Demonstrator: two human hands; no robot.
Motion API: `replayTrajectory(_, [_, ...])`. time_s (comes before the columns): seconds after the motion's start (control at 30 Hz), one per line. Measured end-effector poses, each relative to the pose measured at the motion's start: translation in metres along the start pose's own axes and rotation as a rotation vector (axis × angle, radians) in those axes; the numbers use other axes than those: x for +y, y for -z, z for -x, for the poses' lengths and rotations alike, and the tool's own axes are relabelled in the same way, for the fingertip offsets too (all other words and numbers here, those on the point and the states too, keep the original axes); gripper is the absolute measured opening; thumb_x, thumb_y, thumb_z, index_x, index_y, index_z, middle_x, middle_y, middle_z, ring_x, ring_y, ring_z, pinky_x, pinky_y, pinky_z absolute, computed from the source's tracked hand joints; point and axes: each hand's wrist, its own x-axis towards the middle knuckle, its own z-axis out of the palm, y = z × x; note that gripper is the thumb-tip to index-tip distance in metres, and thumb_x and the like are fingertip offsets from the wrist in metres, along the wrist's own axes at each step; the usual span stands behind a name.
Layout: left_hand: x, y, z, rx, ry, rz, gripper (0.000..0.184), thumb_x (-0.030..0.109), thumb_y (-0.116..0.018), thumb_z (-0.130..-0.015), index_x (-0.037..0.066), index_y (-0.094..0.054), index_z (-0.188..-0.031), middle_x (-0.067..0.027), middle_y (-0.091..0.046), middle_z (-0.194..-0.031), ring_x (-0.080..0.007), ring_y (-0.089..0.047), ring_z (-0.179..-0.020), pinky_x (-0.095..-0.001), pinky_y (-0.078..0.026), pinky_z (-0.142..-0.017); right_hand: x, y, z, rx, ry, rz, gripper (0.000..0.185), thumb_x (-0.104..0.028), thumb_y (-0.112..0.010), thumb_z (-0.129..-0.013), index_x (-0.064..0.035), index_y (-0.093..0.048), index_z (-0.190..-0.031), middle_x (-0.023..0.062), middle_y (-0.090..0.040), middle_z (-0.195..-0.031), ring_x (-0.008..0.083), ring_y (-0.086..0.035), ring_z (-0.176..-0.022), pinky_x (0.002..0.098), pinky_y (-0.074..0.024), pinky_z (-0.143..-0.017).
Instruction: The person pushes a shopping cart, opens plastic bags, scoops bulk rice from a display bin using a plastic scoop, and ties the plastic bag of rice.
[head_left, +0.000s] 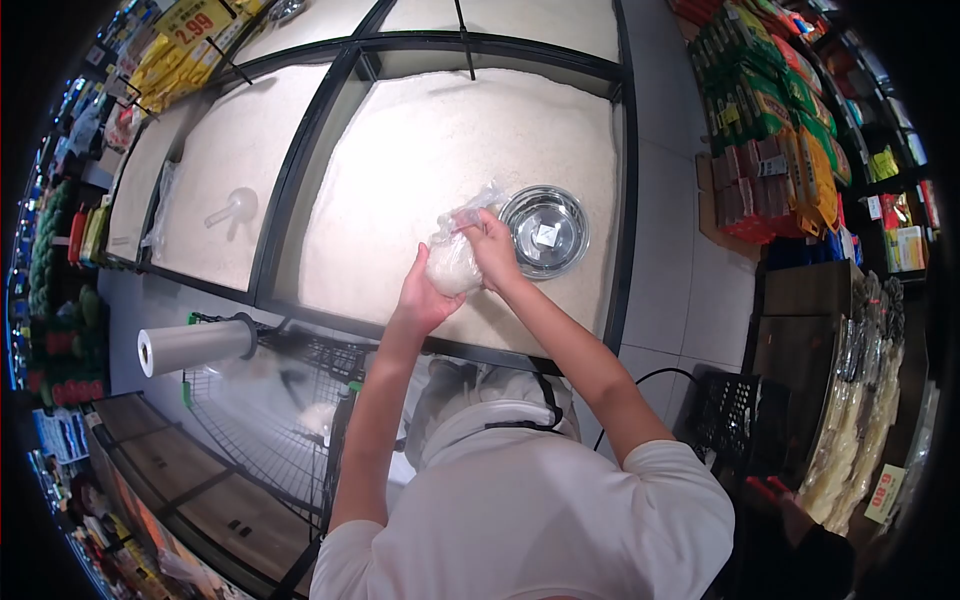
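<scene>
Cradling the clear plastic bag (455, 265) of white grains, the left hand (432, 297) is partly open, palm under its side; the right hand (490, 248) pinches the gathered upper plastic between thumb and fingers. The bag is above the bin (400, 190), toward its front edge. A steel bowl (546, 232) sits just right of the right hand, limiting clearance toward the bin's right edge. A scoop (238, 207) lies beyond the left divider (310, 165).
</scene>
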Motion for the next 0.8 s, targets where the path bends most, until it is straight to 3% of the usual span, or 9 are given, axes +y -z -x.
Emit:
replayTrajectory(0.13, [-0.006,-0.014,0.024,-0.186,-0.160,-0.291,0.057,0.048,-0.049,-0.101,0.009,-0.043,-0.141,-0.0065,-0.058,-0.131,-0.0197,-0.058,-0.117,-0.0317,-0.052,-0.090,-0.004,-0.012,-0.027,0.136,-0.144,-0.296,0.015,-0.007,-0.049,-0.097,-0.0021,-0.060,-0.106,0.0076,-0.064,-0.093,0.0167,-0.063,-0.082,0.0321,-0.0553,-0.075])
replayTrajectory(0.23, [-0.002,-0.001,0.027,0.099,-0.252,-0.718,0.056,0.036,-0.056,-0.100,0.006,-0.039,-0.145,-0.0065,-0.057,-0.132,-0.0184,-0.058,-0.117,-0.0301,-0.052,-0.089,-0.002,-0.021,-0.036,0.087,-0.175,-0.392,0.015,-0.009,-0.048,-0.099,-0.0021,-0.059,-0.105,0.0079,-0.064,-0.093,0.0169,-0.063,-0.084,0.0323,-0.0552,-0.074])
replayTrajectory(0.33, [0.010,-0.006,0.030,-0.048,-0.303,-0.689,0.059,0.026,-0.061,-0.098,0.003,-0.036,-0.146,-0.0083,-0.057,-0.132,-0.0194,-0.058,-0.118,-0.0332,-0.053,-0.091,0.002,-0.027,-0.045,0.048,-0.165,-0.401,0.020,-0.012,-0.048,-0.101,-0.0016,-0.057,-0.115,0.0078,-0.064,-0.097,0.0173,-0.063,-0.084,0.0345,-0.0563,-0.076])
replayTrajectory(0.43, [0.022,0.001,0.029,0.025,-0.261,-0.455,0.060,0.021,-0.063,-0.096,0.000,-0.036,-0.145,-0.0125,-0.056,-0.133,-0.0221,-0.059,-0.119,-0.0382,-0.052,-0.096,0.005,-0.025,-0.060,0.000,-0.105,-0.295,0.021,-0.015,-0.048,-0.102,-0.0012,-0.059,-0.113,0.0072,-0.065,-0.095,0.0160,-0.063,-0.082,0.0336,-0.0557,-0.074])
replayTrajectory(0.47, [0.028,0.009,0.026,0.107,-0.254,-0.439,0.060,0.019,-0.064,-0.095,-0.001,-0.036,-0.144,-0.0146,-0.056,-0.133,-0.0233,-0.059,-0.119,-0.0398,-0.052,-0.097,0.006,-0.023,-0.066,-0.013,-0.082,-0.222,0.022,-0.017,-0.049,-0.102,-0.0010,-0.060,-0.111,0.0071,-0.065,-0.095,0.0154,-0.063,-0.081,0.0328,-0.0553,-0.072])
replayTrajectory(0.57, [0.048,0.017,0.031,0.085,-0.320,-0.440,0.060,0.017,-0.064,-0.095,-0.001,-0.036,-0.145,-0.0149,-0.056,-0.133,-0.0245,-0.061,-0.116,-0.0399,-0.053,-0.096,0.000,-0.014,-0.076,-0.047,-0.022,0.025,0.025,-0.021,-0.051,-0.102,-0.0009,-0.065,-0.108,0.0066,-0.067,-0.093,0.0139,-0.063,-0.079,0.0303,-0.0541,-0.068])
replayTrajectory(0.6, [0.054,0.015,0.035,0.160,-0.322,-0.423,0.051,0.016,-0.065,-0.094,0.000,-0.045,-0.138,-0.0128,-0.062,-0.124,-0.0231,-0.064,-0.110,-0.0371,-0.056,-0.092,-0.004,-0.009,-0.078,-0.059,-0.010,0.126,0.026,-0.022,-0.052,-0.101,-0.0013,-0.066,-0.107,0.0064,-0.068,-0.093,0.0135,-0.063,-0.079,0.0295,-0.0536,-0.067])
replayTrajectory(0.7, [0.080,0.026,0.045,0.256,-0.290,-0.341,0.044,0.011,-0.066,-0.091,0.002,-0.050,-0.131,-0.0099,-0.060,-0.123,-0.0202,-0.058,-0.115,-0.0390,-0.050,-0.097,-0.020,-0.002,-0.073,-0.080,-0.019,0.375,0.028,-0.026,-0.057,-0.099,-0.0022,-0.070,-0.107,0.0057,-0.069,-0.092,0.0126,-0.063,-0.079,0.0279,-0.0548,-0.067])
replayTrajectory(0.8, [0.097,0.031,0.051,0.364,-0.372,-0.395,0.035,0.013,-0.068,-0.091,0.004,-0.057,-0.122,-0.0077,-0.063,-0.117,-0.0176,-0.061,-0.107,-0.0342,-0.051,-0.093,-0.021,0.002,-0.076,-0.073,0.039,0.567,0.027,-0.026,-0.062,-0.095,-0.0027,-0.072,-0.106,0.0063,-0.069,-0.089,0.0133,-0.064,-0.075,0.0286,-0.0552,-0.067])
